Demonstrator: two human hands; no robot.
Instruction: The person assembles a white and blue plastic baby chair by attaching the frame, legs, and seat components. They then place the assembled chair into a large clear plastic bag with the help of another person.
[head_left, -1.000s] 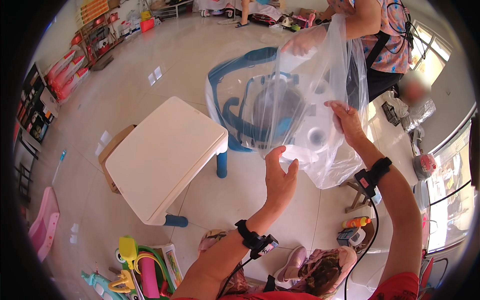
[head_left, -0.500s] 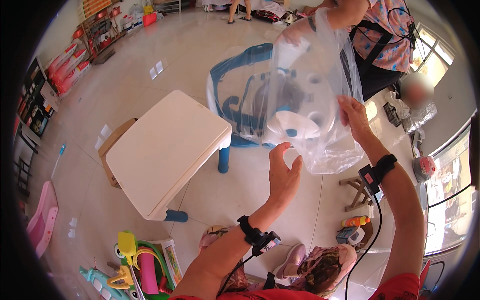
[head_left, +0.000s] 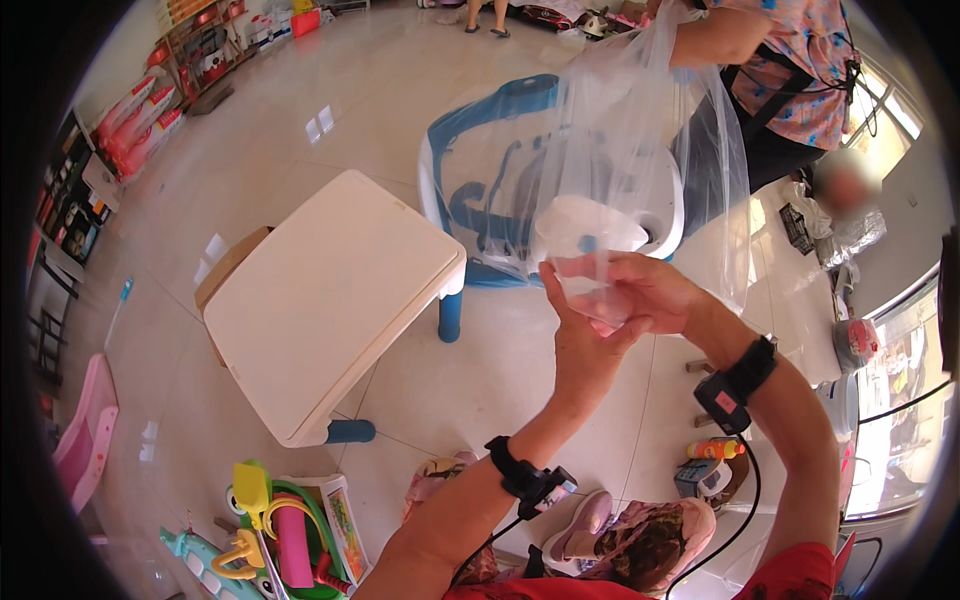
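Fingers (head_left: 622, 264) touch sheer, creased plastic bag (head_left: 597, 165)

bag (head_left: 625, 110): clear; bagged item (head_left: 580, 220): blue, white; tabletop (head_left: 335, 300): cream; shirt (head_left: 820, 40): patterned

No lettering can be made out. A small pink label (head_left: 726, 399) is borne by the black strapped box (head_left: 711, 390) at the lower right of the frame, and pale marks by another black box (head_left: 538, 488) at lower centre. Blurred print is shown on red-and-white packages (head_left: 138, 128) at upper left.
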